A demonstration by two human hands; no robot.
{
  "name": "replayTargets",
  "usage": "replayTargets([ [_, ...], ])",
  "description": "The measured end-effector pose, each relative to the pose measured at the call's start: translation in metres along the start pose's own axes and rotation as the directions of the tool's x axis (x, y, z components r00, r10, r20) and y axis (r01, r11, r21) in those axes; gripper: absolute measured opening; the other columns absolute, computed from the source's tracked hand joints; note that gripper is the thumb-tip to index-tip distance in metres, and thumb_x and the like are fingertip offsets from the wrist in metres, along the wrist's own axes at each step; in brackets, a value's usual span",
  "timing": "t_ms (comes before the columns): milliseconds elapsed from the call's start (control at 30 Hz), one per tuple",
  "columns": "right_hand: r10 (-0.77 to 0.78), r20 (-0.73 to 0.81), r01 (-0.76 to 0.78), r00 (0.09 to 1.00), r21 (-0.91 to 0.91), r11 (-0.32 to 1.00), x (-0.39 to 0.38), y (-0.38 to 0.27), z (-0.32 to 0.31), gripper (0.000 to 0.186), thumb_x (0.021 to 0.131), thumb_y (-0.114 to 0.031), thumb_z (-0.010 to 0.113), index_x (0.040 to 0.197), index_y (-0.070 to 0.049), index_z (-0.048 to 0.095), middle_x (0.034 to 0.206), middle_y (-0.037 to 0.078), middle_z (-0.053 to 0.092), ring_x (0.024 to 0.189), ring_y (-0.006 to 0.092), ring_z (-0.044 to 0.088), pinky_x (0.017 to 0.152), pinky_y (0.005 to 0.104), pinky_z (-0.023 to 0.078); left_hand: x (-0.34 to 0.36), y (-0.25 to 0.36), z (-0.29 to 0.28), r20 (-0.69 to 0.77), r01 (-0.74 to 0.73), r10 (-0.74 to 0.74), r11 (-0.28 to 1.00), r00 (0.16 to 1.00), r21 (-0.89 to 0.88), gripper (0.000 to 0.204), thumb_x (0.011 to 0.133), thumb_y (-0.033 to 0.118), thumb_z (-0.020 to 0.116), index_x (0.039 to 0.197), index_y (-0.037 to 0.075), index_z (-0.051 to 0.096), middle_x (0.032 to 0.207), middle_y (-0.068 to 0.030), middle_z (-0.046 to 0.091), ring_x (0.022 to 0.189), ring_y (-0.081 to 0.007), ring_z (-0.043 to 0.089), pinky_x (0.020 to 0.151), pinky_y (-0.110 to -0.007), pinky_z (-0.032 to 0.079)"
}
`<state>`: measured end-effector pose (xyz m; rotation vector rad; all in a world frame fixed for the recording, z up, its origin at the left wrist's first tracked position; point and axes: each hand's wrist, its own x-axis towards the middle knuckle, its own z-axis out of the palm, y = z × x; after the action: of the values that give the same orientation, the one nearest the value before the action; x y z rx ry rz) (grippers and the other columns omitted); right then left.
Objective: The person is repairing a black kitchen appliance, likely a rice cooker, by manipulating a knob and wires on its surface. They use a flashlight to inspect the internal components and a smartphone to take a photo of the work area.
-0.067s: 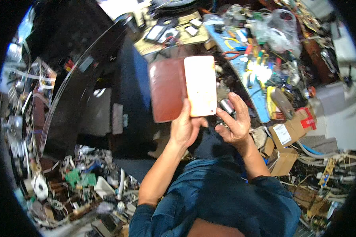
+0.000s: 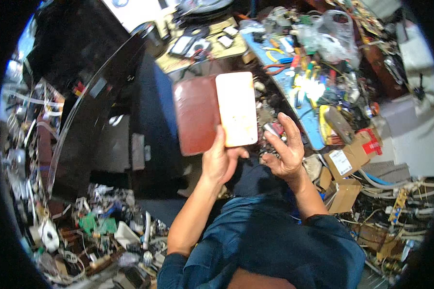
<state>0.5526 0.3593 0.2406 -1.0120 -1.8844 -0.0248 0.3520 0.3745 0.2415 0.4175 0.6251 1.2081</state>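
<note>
My left hand grips the lower edge of an opened brown flip case, thumb on top and fingers underneath. Its right half is a bright white, phone-shaped slab with rounded corners and a few yellowish stains. The glare washes out most of its surface. To the right of it, my right hand hovers with fingers apart and nothing in them. A narrow gap separates its fingertips from the slab's lower right edge.
A large dark glossy panel stands at the left. Pliers and screwdrivers crowd a blue bench top at the right, near a clear plastic bag. Cardboard boxes sit beside my right arm. Green circuit boards and cables litter the lower left.
The view has shifted slightly, and the case appears a little further left and lower. The gap between my right fingertips and the white slab has widened.
</note>
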Motion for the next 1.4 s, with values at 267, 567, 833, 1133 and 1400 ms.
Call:
replayTargets([
  [267, 0.544, -0.168, -0.523, 0.822, -0.601, 0.604, -0.011, 0.206, -0.124, 0.048, 0.093, -0.022, 0.073, 0.133, 0.000, 0.060, 0.128, 0.026, 0.065, 0.120, 0.0436, 0.062, 0.103, 0.0487, 0.049, -0.035, 0.010, 0.014, 0.047, 0.027, -0.029, 0.999, 0.998, 0.038, 0.053, 0.112, 0.046, 0.037, 0.145, 0.006, 0.048, 0.128, -0.0159, 0.066, 0.108, -0.0334, 0.072, 0.081, -0.050, 0.067],
  [567, 0.864, 0.186, -0.766, 0.468, -0.402, 0.501, -0.055, 0.382, -0.148, 0.060, 0.095, -0.028, 0.072, 0.140, 0.008, 0.056, 0.137, 0.022, 0.064, 0.127, 0.0318, 0.060, 0.111, 0.0402, 0.043, -0.156, 0.078, 0.041, 0.290, -0.097, 0.044, 0.980, 0.956, 0.172, 0.058, 0.115, 0.038, 0.027, 0.163, 0.006, 0.021, 0.160, -0.0179, 0.040, 0.135, -0.0371, 0.056, 0.112, -0.051, 0.048],
  [833, 0.816, 0.159, -0.810, 0.556, -0.118, 0.575, -0.067, 0.401, -0.139, 0.048, 0.069, -0.006, 0.082, 0.110, 0.007, 0.061, 0.100, 0.013, 0.062, 0.089, 0.0259, 0.058, 0.085, 0.0379, 0.049, -0.248, 0.152, 0.059, 0.038, -0.558, 0.561, 0.810, 0.827, 0.181, 0.090, 0.103, 0.072, 0.029, 0.157, 0.000, 0.035, 0.146, -0.0334, 0.052, 0.105, -0.0446, 0.072, 0.089, -0.058, 0.061],
  [1133, 0.774, 0.140, -0.767, 0.617, -0.113, 0.632, -0.074, 0.406, -0.141, 0.038, 0.078, -0.007, 0.080, 0.107, -0.003, 0.055, 0.102, 0.006, 0.050, 0.095, 0.0209, 0.048, 0.091, 0.0317, 0.041, -0.228, 0.202, 0.047, -0.086, -0.754, 0.807, 0.578, 0.584, 0.311, 0.067, 0.112, 0.050, 0.028, 0.149, -0.004, 0.044, 0.133, -0.0330, 0.061, 0.116, -0.0532, 0.065, 0.063, -0.046, 0.069],
  [1400, 0.543, -0.042, -0.535, 0.839, -0.241, 0.809, -0.031, 0.327, -0.145, 0.064, 0.080, -0.001, 0.073, 0.140, -0.001, 0.049, 0.137, 0.015, 0.056, 0.124, 0.0306, 0.054, 0.110, 0.0388, 0.039, -0.231, 0.234, 0.062, -0.182, -0.685, 0.793, 0.599, 0.582, 0.415, 0.065, 0.112, 0.046, 0.031, 0.146, -0.008, 0.046, 0.128, -0.0328, 0.064, 0.107, -0.0478, 0.071, 0.058, -0.039, 0.069],
])
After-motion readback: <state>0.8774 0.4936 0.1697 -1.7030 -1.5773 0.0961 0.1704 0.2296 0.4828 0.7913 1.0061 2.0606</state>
